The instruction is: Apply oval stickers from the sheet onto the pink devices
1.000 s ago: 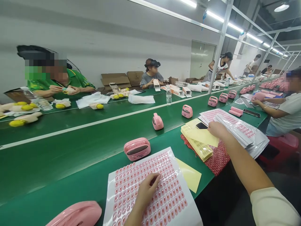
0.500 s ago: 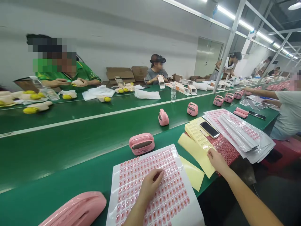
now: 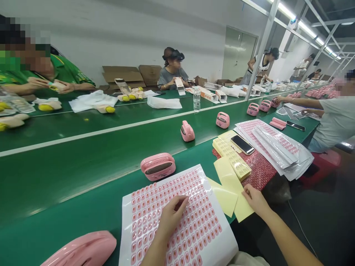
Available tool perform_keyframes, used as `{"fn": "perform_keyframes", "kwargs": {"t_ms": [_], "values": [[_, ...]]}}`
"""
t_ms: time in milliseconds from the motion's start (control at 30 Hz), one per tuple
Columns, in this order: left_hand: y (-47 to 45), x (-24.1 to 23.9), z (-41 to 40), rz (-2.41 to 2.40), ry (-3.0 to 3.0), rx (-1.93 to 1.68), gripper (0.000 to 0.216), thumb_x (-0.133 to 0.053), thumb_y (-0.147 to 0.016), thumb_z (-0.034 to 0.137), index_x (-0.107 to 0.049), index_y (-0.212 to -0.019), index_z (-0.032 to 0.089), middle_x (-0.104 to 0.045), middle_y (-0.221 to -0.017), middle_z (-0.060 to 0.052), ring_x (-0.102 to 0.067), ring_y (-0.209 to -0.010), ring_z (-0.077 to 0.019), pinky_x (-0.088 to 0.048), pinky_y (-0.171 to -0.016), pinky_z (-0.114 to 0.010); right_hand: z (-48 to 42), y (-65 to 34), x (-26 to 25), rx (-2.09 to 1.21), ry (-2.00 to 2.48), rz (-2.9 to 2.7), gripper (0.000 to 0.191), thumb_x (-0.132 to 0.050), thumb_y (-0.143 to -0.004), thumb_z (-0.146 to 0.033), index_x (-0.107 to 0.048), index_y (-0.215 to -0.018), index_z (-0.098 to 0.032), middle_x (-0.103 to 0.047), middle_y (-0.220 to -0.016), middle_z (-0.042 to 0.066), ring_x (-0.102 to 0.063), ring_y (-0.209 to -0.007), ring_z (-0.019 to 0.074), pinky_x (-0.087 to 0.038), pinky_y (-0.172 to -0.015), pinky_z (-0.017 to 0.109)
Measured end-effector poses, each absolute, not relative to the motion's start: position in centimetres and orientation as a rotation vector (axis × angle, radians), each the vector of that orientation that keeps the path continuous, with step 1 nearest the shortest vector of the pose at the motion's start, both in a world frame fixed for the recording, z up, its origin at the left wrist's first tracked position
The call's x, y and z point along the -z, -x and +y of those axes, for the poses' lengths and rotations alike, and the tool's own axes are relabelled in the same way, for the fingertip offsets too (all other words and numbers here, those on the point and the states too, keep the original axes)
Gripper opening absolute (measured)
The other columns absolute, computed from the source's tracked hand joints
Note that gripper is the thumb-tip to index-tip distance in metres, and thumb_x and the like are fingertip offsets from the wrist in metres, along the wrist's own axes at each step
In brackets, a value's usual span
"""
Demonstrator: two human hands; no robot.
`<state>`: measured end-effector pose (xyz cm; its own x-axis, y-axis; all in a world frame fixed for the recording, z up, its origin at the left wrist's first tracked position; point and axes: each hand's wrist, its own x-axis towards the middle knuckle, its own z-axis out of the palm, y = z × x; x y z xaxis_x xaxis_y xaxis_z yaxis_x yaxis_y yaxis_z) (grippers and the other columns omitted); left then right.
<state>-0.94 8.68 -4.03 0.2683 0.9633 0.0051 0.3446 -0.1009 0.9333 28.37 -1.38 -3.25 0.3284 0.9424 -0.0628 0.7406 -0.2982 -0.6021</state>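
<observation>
A white sheet with rows of pink oval stickers (image 3: 194,214) lies on the green table in front of me. My left hand (image 3: 172,213) rests over its middle, thumb and fingertips pinched together; whatever they may hold is too small to make out. At the table's front edge, my right hand (image 3: 253,197) pinches the side of a plain yellow sheet (image 3: 226,171). A second yellow sheet (image 3: 222,197) lies partly beneath it. Just behind is a stack of printed yellow label sheets (image 3: 233,157). Beyond the sticker sheet stands a pink handled device (image 3: 158,167) with a dark window.
Another pink device (image 3: 83,249) sits at the near left. More pink devices (image 3: 188,131) line the green belt. A phone (image 3: 242,144) lies by the labels, and bagged sticker sheets (image 3: 273,147) lie farther right. Co-workers sit across the belt and at the right.
My right hand has drawn the yellow sheet toward me, off the printed label stack. My left hand stays pinched over the sticker sheet. The whole view has shifted slightly.
</observation>
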Motion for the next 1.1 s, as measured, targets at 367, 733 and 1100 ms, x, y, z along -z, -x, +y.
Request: {"fn": "perform_keyframes", "kwargs": {"t_ms": [367, 733, 1100], "values": [[0.7, 4.0, 8.4, 1.262, -1.593, -0.875, 0.030, -0.054, -0.071, 0.049, -0.066, -0.076, 0.022, -0.068, -0.077, -0.003, -0.062, -0.074, -0.0204, -0.050, -0.070, -0.032, 3.7, -24.7, 2.0, -0.860, 2.019, -1.689, 0.043, -0.036, -0.080, -0.017, -0.055, -0.118, -0.014, -0.069, -0.091, 0.008, -0.063, -0.083, 0.0207, -0.046, -0.073, 0.030], [1.1, 4.3, 8.7, 1.263, -1.597, -0.868, 0.034, -0.054, -0.069, 0.054, -0.067, -0.074, 0.022, -0.068, -0.076, -0.003, -0.062, -0.072, -0.0205, -0.051, -0.066, -0.032, 5.4, -23.4, -0.4, -0.791, 2.016, -1.889, 0.036, -0.052, -0.080, -0.032, -0.061, -0.112, -0.019, -0.063, -0.098, 0.008, -0.060, -0.090, 0.0208, -0.046, -0.079, 0.030], [1.3, 4.3, 8.9, 1.261, -1.575, -0.886, 0.035, -0.057, -0.067, 0.054, -0.066, -0.076, 0.022, -0.069, -0.079, -0.004, -0.064, -0.075, -0.0222, -0.052, -0.070, -0.033, 13.5, -28.7, -1.0, -0.407, 2.546, -1.511, 0.104, -0.070, -0.059, -0.048, -0.016, -0.139, -0.010, -0.038, -0.130, 0.024, -0.038, -0.118, 0.0381, -0.037, -0.088, 0.047]]}}
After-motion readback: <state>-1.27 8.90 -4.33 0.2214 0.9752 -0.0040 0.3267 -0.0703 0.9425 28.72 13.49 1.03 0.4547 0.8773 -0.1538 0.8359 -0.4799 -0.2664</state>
